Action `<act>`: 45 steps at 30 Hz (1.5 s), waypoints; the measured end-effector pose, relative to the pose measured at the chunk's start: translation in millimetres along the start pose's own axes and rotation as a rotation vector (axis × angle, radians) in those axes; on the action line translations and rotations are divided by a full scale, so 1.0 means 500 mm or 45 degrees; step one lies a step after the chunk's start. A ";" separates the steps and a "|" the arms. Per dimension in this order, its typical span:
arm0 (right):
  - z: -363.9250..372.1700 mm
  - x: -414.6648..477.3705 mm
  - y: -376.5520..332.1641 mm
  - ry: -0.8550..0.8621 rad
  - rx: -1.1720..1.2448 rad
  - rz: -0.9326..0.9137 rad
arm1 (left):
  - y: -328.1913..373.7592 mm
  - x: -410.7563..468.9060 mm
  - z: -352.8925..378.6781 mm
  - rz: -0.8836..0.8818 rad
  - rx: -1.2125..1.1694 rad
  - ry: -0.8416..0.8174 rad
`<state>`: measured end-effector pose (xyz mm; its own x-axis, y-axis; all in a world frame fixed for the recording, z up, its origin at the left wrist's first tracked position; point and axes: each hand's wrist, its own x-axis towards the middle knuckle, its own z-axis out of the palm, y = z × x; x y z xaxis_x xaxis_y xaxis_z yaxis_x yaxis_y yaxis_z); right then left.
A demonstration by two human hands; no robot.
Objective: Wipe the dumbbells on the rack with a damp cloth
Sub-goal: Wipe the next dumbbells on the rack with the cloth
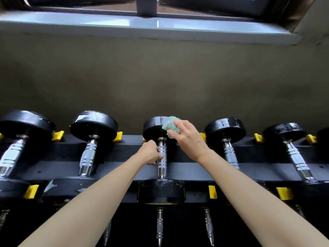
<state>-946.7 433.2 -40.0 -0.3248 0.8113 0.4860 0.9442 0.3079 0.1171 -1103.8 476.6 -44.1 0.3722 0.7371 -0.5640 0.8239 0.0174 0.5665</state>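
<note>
Now the right hand (185,138) presses the cloth (170,126) on the middle dumbbell's (162,157) far head, while the left hand (150,152) grips its handle on the rack (195,170). Hard wiping could roll the dumbbell, pinching those left fingers.

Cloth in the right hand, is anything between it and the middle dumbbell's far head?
Nothing visible. The right hand holds the cloth against the far head; the left hand grips the handle below.

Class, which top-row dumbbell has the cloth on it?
The middle dumbbell: the left hand grips its handle, the right hand presses a green cloth against its far head.
</note>
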 end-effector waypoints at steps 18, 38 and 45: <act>-0.049 -0.040 0.033 -0.070 1.590 1.940 | 0.010 -0.011 0.003 -0.059 0.041 0.014; -0.174 0.078 -0.116 -0.095 2.751 1.360 | 0.086 -0.231 -0.157 0.428 -0.148 0.562; -0.192 0.109 -0.205 0.001 2.923 1.487 | -0.002 -0.280 -0.241 0.331 -0.914 0.445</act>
<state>-1055.8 398.2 57.8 -0.0121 0.9491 -0.3148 -0.7442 -0.2188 -0.6311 -1208.1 454.7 106.9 0.2616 0.9418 -0.2113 0.2145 0.1568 0.9641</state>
